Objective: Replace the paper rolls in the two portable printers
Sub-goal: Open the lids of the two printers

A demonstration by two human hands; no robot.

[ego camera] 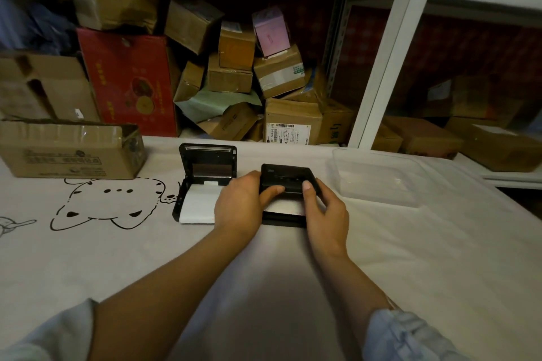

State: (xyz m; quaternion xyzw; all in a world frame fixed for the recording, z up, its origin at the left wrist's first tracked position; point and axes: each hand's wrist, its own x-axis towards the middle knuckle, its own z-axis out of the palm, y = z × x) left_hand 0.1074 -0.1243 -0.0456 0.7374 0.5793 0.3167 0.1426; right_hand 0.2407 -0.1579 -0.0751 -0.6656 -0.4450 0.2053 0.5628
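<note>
Both hands, left hand (239, 204) and right hand (324, 211), grip the right printer (286, 184) lid mid-table, lid half down over paper, closing seemingly underway; left printer (202, 182) beside it open with white paper (198, 205) loaded, lid unclosed.

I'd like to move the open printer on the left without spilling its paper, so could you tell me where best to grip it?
Grip the open printer by the two long black side walls of its base, coming from above. Its lid stands upright at the far end and white paper overhangs the near edge, so both ends are poor holds; the sides are bare, though the left hand crowds the right wall.
</note>
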